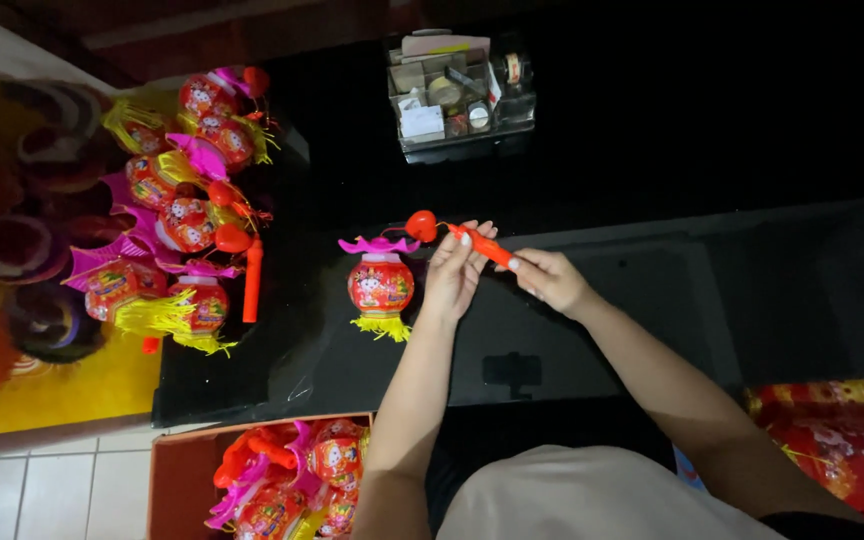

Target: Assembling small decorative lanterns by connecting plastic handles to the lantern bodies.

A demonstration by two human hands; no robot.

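Orange plastic forms the lantern stick [482, 244], which both hands pinch at once above the black glossy table [602, 300]: the left hand [455, 272] grips it near the round red end, the right hand [550, 279] grips the tail, so the stick lies level and the small red lantern [381, 285] with pink top and yellow fringe hangs or rests just left of the left hand. Finished lanterns [187, 215] lie heaped at the table's left edge, more fill a cardboard box [167, 480] on the floor, and a clear organiser tray [457, 95] stands well apart at the far side.
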